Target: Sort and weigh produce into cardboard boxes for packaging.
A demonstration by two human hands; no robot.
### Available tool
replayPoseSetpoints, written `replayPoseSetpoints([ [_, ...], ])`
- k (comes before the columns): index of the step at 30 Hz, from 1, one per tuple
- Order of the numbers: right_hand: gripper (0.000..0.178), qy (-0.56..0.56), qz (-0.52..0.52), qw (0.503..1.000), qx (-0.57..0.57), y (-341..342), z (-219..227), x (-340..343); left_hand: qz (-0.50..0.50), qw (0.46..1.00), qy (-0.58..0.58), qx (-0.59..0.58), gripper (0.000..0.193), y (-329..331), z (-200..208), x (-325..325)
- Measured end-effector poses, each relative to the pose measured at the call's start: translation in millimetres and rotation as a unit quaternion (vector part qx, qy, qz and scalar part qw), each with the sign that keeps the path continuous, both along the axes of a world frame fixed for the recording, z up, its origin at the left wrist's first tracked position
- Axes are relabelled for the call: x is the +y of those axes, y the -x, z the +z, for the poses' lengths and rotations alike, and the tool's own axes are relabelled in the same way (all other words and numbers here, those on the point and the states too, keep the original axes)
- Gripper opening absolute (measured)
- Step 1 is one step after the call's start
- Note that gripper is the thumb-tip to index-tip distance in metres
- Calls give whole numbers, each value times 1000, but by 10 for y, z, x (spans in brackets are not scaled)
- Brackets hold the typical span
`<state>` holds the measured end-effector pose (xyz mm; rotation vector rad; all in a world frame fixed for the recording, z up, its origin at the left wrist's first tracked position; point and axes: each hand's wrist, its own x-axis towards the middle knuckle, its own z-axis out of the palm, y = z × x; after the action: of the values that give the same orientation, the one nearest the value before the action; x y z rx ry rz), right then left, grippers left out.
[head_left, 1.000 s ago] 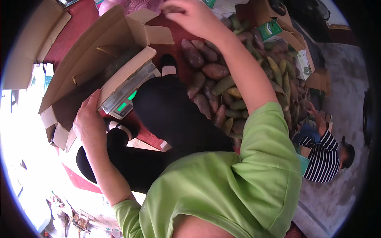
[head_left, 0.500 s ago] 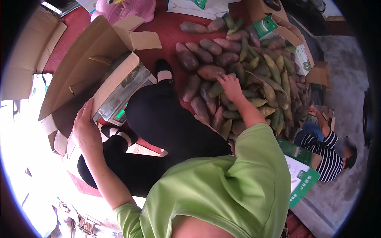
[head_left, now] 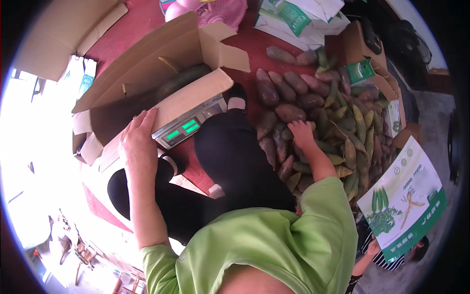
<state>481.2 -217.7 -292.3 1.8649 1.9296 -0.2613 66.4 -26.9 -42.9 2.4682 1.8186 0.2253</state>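
My left hand [head_left: 140, 139] lies with outstretched fingers along the long flap of a brown cardboard box [head_left: 188, 100]; its thumb is hidden. The box sits on a digital scale [head_left: 188, 128] with lit green displays, and one large dark oblong vegetable [head_left: 183, 81] shows inside. Over on the right, my right hand [head_left: 303, 135] rests on a heap of vegetables with its fingers apart. Beneath and beside the fingertips lie purplish-brown oblong roots [head_left: 290, 113] and slimmer green ones [head_left: 360, 125]. Whether the fingertips grip one of them is not clear.
A pink plastic item [head_left: 223, 14] and white-and-green cartons [head_left: 293, 24] stand at the back. Another open box [head_left: 364, 44] borders the heap. At lower right, a person in a striped shirt [head_left: 364, 240] is mostly behind a raised printed white-and-green carton [head_left: 404, 201]. My dark-clad legs [head_left: 235, 161] extend between box and heap.
The view has swung, so box and heap sit farther right and the scale's displays show more. The printed carton has come up in front of the other person. My hands keep their places.
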Motion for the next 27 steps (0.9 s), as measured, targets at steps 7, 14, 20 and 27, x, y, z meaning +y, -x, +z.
replayPoseSetpoints([
  [7, 67, -193, -248, 913, 260, 141, 422, 491, 0, 999, 25, 25, 36, 60, -28, 15],
  [14, 60, -339, -214, 710, 579, 617, 1924, 1410, -30, 999, -7, 39, 33, 72, -69, 23],
  [20, 46, -408, 66, 679, 606, 1366, 3270, 2090, -37, 999, -3, 37, 30, 56, -1, 24],
  [27, 50, -279, 218, 776, 522, 2607, 2954, 2883, -48, 998, -21, 47, 35, 95, -71, 30],
])
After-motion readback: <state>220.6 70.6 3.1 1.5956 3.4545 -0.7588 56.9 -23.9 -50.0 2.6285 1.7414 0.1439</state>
